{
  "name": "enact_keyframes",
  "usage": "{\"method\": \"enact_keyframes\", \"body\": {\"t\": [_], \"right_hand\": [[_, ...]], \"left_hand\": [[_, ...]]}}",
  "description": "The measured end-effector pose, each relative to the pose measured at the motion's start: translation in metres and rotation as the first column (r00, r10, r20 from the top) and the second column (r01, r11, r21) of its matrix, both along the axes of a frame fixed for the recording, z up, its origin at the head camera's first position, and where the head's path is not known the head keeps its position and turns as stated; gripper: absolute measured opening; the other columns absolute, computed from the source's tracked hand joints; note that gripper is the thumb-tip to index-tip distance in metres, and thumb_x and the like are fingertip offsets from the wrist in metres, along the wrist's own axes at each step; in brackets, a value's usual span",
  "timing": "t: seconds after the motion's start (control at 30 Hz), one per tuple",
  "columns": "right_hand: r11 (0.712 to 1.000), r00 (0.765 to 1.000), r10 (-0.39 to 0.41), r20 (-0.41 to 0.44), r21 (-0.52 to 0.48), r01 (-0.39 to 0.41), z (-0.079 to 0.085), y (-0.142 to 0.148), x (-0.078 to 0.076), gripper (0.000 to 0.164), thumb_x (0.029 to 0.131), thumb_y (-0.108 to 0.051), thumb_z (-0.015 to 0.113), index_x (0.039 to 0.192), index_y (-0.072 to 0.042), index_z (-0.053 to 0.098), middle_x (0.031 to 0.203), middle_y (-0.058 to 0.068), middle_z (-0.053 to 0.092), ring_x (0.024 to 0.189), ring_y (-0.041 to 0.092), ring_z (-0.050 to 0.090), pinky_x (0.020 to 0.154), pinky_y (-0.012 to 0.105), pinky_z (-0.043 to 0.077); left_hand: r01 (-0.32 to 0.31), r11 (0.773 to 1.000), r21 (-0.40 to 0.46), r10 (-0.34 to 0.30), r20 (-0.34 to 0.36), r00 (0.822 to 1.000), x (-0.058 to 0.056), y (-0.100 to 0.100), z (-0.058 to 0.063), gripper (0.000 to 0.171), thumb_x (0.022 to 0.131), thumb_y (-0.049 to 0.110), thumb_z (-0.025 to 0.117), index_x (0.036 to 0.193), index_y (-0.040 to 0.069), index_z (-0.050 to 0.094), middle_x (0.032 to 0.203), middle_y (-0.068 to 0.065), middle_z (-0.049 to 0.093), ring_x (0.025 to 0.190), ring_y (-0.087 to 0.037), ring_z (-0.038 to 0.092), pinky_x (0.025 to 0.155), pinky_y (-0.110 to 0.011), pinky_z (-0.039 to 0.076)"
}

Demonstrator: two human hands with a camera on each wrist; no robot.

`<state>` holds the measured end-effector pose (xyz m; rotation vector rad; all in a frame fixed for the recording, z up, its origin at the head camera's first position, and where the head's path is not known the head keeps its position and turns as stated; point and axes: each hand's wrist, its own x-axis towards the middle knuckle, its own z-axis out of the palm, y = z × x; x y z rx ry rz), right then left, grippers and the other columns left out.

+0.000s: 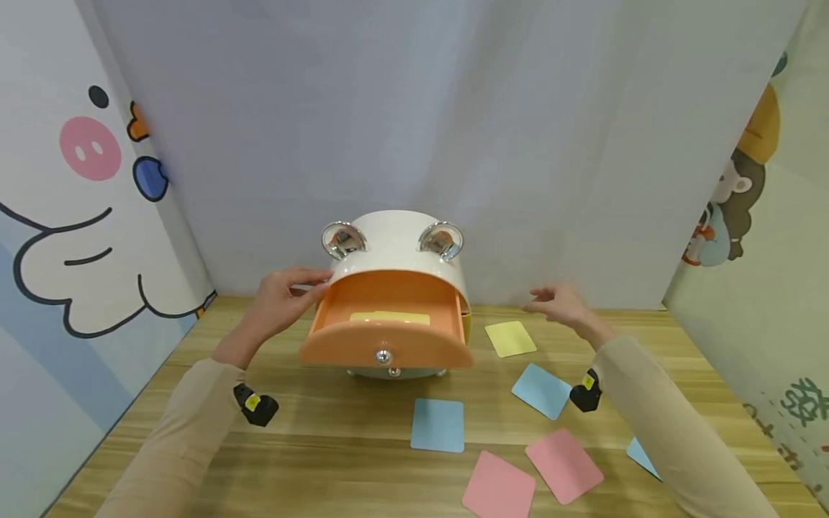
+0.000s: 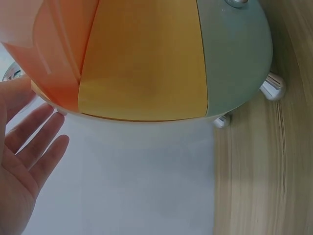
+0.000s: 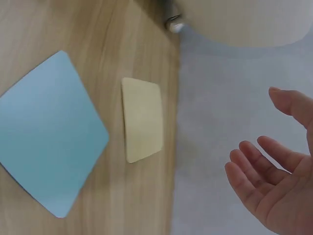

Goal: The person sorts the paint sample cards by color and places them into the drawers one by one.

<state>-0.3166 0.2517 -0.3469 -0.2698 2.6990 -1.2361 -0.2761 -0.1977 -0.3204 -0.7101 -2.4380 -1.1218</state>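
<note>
A white storage box [image 1: 393,241] with silver ear-like rings stands at the back of the table. Its top orange drawer [image 1: 382,344] is pulled out, and yellow cards [image 1: 391,317] lie inside. Below it, the left wrist view shows a yellow drawer front [image 2: 144,63] and a grey-green one [image 2: 237,58]. My left hand [image 1: 281,302] touches the box's left side near the drawer opening, its fingers extended. Away from the box on the right, my right hand [image 1: 560,306] hovers with loosely bent fingers and holds nothing. A yellow card [image 1: 511,339] lies nearest to it.
Blue cards, one in front of the box [image 1: 437,425] and another blue card [image 1: 542,391] to its right, lie flat. Two pink cards [image 1: 565,466] are closer to the front. My right sleeve partly covers another blue card [image 1: 641,457]. A pale curtain [image 1: 518,144] hangs behind.
</note>
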Motion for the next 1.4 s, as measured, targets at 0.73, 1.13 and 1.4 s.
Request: {"method": "enact_keyframes", "body": {"t": [0.73, 1.13, 1.4], "right_hand": [[0.99, 0.992, -0.126, 0.018, 0.069, 0.124, -0.096, -0.006, -0.006, 0.056, 0.077, -0.02, 0.071, 0.112, 0.015, 0.047, 0.108, 0.03, 0.049, 0.097, 0.036, 0.047, 0.082, 0.041, 0.045], [0.919, 0.967, -0.191, -0.167, 0.316, 0.236, -0.102, -0.021, -0.011, 0.05, 0.071, -0.043, 0.073, 0.06, -0.002, 0.047, 0.061, 0.009, 0.046, 0.064, 0.024, 0.043, 0.059, 0.033, 0.037], [0.9, 0.952, -0.297, -0.078, 0.311, 0.306, -0.094, -0.033, -0.002, 0.043, 0.069, -0.033, 0.078, 0.075, 0.003, 0.055, 0.088, 0.02, 0.053, 0.092, 0.037, 0.044, 0.076, 0.042, 0.037]], "left_hand": [[-0.001, 1.0, 0.013, 0.001, 0.032, 0.999, 0.003, -0.003, -0.001, 0.025, 0.088, 0.012, 0.06, 0.108, -0.001, 0.066, 0.109, -0.017, 0.063, 0.093, -0.029, 0.062, 0.07, -0.031, 0.055], [-0.011, 1.0, 0.005, 0.011, 0.022, 1.0, 0.003, -0.003, 0.001, 0.025, 0.088, 0.012, 0.06, 0.109, -0.001, 0.066, 0.109, -0.016, 0.063, 0.093, -0.029, 0.061, 0.07, -0.034, 0.055], [-0.007, 1.0, 0.005, 0.007, 0.02, 1.0, 0.003, -0.002, 0.0, 0.025, 0.088, 0.012, 0.06, 0.109, -0.001, 0.066, 0.108, -0.017, 0.063, 0.092, -0.029, 0.062, 0.07, -0.034, 0.055]]}}
